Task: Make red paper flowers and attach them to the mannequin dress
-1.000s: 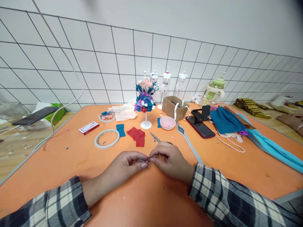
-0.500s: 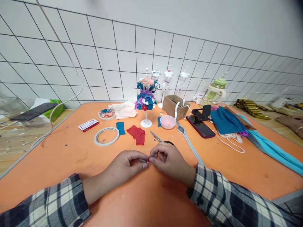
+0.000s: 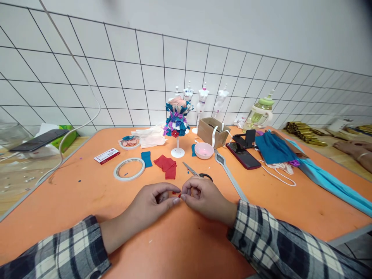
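Over the orange table [image 3: 139,248], my left hand [image 3: 152,201] and my right hand [image 3: 205,197] meet fingertip to fingertip. Both pinch a small scrap of red crepe paper [image 3: 179,195], mostly hidden by the fingers. Just beyond my right hand lie scissors [image 3: 193,170] with black handles. Red crepe paper pieces [image 3: 167,166] lie flat beyond my left hand, beside a blue strip [image 3: 147,159] and a roll of tape [image 3: 117,170]. Behind them, a small white mannequin stand [image 3: 177,152] carries a ruffled dress [image 3: 177,120] in blue, purple, white and pink, with a red bit at its front.
Several bare white mannequins [image 3: 202,100] stand at the tiled wall. Near them are a cardboard box [image 3: 207,131], a pink bowl [image 3: 204,151], a phone [image 3: 244,155] and a bottle [image 3: 260,112]. Another person's hand [image 3: 356,153] rests at far right.
The view has shifted slightly. My hands stay together, and a little more red shows by my left fingertips; the other things lie where they were.
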The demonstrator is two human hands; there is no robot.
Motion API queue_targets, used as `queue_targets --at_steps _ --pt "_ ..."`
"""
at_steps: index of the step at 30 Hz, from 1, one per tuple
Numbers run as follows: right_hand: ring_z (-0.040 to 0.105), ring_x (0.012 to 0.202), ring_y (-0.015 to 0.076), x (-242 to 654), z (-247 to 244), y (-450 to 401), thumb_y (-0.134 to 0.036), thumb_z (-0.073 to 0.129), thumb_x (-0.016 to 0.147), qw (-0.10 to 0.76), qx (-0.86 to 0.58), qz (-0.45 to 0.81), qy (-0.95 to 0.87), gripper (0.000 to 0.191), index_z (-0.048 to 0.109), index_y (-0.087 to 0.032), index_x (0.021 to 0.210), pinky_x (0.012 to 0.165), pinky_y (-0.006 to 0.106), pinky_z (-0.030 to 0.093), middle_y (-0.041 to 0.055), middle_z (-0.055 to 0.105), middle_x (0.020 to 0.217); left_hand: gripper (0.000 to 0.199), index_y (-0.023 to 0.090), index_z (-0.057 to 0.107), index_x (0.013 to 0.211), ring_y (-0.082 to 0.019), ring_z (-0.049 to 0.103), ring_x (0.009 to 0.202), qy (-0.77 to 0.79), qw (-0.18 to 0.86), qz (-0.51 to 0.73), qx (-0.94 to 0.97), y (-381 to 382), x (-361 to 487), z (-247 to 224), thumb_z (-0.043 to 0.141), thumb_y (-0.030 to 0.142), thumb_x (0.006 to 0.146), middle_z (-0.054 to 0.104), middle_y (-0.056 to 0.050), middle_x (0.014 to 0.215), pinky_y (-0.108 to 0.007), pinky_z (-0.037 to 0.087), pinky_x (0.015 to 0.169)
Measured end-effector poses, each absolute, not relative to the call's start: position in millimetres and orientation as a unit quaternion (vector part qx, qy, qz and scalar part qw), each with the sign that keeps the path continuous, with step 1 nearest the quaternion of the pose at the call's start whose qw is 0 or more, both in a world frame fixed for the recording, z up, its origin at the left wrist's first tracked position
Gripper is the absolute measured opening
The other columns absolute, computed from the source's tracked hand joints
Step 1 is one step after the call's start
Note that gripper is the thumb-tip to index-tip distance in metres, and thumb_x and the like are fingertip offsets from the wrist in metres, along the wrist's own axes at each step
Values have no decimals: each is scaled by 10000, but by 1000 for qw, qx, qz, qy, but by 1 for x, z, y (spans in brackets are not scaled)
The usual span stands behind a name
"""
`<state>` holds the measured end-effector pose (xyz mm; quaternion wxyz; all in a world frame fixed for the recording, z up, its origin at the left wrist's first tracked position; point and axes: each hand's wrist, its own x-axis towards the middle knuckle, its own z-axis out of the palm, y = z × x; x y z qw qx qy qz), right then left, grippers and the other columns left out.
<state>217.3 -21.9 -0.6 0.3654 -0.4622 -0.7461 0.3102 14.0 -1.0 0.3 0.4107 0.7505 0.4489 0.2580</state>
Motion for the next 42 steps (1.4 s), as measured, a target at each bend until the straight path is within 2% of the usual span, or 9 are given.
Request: queue_targets --at_steps 6,14,16,20,25,29,33,38,42 --pt "436 580 77 216 1 -25 -133 657 748 361 -448 325 -751 46 645 -175 763 569 207 351 -48 539 676 229 187 755 775 -103 371 506 431 396 270 765 -4 13 1 648 388 798 566 23 556 -215 279 483" --pt "331 465 79 213 0 -24 -260 631 796 351 -474 458 -665 81 598 -186 791 452 217 242 -93 380 516 255 189 707 730 -141 543 587 432 467 333 695 1 14 5 708 443 749 677 -17 660 -229 410 535" --pt "339 472 79 213 -1 -25 -263 626 797 349 -472 474 -656 85 590 -186 794 455 217 248 -88 397 530 262 196 692 727 -128 522 557 432 492 336 676 2 15 6 710 457 741 667 -2 646 -223 404 519" --pt "423 524 69 212 1 -26 -258 650 784 376 -462 452 -664 173 611 -183 934 501 211 328 -51 552 707 277 192 682 720 -122 508 557 438 506 322 670 3 15 6 710 467 735 651 7 639 -224 401 535" --pt "375 488 72 210 1 -25 -251 671 779 373 -492 434 -656 85 635 -175 781 471 215 268 -76 437 544 293 187 685 717 -138 529 613 433 508 309 678 3 15 5 708 479 737 651 -1 665 -234 411 580" --pt "368 485 69 209 -2 -23 -243 667 781 384 -494 468 -623 84 616 -178 772 459 211 260 -76 440 547 306 190 674 735 -109 428 531 455 529 316 643 2 16 5 714 493 723 599 19 630 -220 335 495" --pt "363 451 68 209 -3 -23 -292 668 793 373 -488 522 -592 136 589 -184 772 423 197 259 -86 414 518 298 181 671 738 -108 435 554 460 546 336 614 2 17 5 726 472 713 595 14 654 -221 342 514" --pt "427 505 72 210 -1 -22 -314 643 801 398 -465 556 -563 154 559 -184 801 423 188 354 -57 488 666 304 178 640 700 -108 421 555 451 551 331 619 1 16 6 709 471 743 536 38 599 -227 331 541" --pt "413 510 69 211 -1 -21 -282 615 830 403 -464 536 -579 118 554 -182 824 451 191 359 -60 477 674 306 178 617 691 -112 423 572 445 547 319 633 1 15 7 691 465 765 507 47 593 -232 329 559"
